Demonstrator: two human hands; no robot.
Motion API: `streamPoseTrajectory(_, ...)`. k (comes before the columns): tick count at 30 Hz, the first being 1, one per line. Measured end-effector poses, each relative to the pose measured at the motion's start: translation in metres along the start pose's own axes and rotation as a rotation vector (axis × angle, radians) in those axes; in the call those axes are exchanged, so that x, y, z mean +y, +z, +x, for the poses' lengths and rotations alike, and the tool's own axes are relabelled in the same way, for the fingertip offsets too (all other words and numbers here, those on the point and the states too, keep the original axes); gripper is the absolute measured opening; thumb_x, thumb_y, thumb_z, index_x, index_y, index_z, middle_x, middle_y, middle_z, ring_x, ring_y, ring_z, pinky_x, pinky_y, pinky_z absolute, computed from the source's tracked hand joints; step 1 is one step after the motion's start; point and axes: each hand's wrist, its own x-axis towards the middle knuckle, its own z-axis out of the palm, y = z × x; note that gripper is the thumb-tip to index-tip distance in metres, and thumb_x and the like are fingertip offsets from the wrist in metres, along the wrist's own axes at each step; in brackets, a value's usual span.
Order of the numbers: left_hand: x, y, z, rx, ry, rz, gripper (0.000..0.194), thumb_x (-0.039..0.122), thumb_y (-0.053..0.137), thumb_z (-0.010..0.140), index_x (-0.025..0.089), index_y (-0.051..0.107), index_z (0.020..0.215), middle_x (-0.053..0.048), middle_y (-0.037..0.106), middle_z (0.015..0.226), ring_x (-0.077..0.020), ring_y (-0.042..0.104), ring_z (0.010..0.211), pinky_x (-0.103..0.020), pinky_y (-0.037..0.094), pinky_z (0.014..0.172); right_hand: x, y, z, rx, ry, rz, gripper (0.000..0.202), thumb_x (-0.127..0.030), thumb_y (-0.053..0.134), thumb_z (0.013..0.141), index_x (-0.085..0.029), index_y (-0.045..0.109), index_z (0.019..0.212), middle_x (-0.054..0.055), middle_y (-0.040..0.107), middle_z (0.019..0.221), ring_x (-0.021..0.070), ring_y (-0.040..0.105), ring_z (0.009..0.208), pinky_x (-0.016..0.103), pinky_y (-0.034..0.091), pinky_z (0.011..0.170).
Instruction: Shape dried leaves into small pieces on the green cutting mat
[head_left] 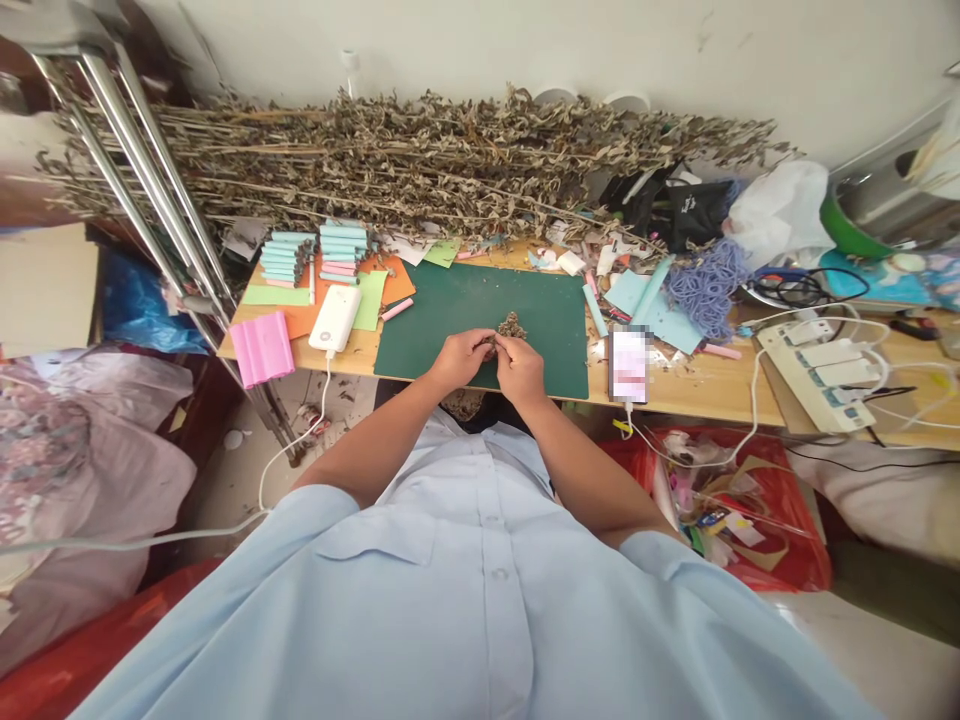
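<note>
- Head view: a person in a light blue shirt (450, 580) is working at a wooden table (697, 392), both bare hands meeting over the near edge of a dark green rectangular mat (559, 345)
- Left hand (457, 362) is closing to a pinch, thumb against curled fingers, and is gripping a small brown bit of dried plant matter (490, 352)
- Right hand (523, 372) is pinching at the same bit from the other side, its fingers nearly closed and touching or almost touching the left's; what lies inside the fingers is partly hidden
- Just beyond the right fingertips, a crumbly grey-brown clump of dried leaves (512, 326) is sitting over the mat, while long dried leafy stalks (420, 150) are lying in a heap along the wall
- Handling the brittle matter well is likely calling for light fingertip pressure, short movements and hands kept low over the mat, so that crumbs are landing there and not on the floor
- White lettering is showing on a black fabric bag (690, 215), too small to read; a phone (628, 367) is displaying a blurred screen, and a white power bank (335, 318) is bearing a small, unreadable mark
- No brand is reading clearly anywhere
</note>
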Motion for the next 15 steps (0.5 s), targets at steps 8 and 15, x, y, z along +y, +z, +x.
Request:
streamPoseTrajectory(8, 0.011, -0.001, 0.002, -0.001, -0.112, -0.123, 0.022, 0.018, 0.063, 0.093, 0.016, 0.077, 0.110, -0.003, 0.079, 0.091, -0.0130, 0.073, 0.075, -0.024, 0.060, 0.077, 0.005, 0.000, -0.005, 0.043, 0.137, 0.121, 0.023, -0.031, 0.058, 0.095, -0.024, 0.079, 0.103, 0.006, 0.081, 0.103, 0.0243, 0.076, 0.097, 0.041, 0.061, 0.095)
streamPoseTrajectory(15, 0.006, -0.003, 0.007, -0.041, -0.195, -0.253, 0.019, 0.021, 0.060, 0.096, 0.015, 0.075, 0.106, -0.003, 0.077, 0.083, -0.0131, 0.073, 0.071, -0.024, 0.061, 0.073, -0.001, -0.003, -0.004, -0.007, -0.046, 0.016, 0.025, -0.028, 0.055, 0.099, -0.022, 0.078, 0.108, 0.011, 0.079, 0.112, 0.0257, 0.074, 0.106, 0.044, 0.058, 0.102)
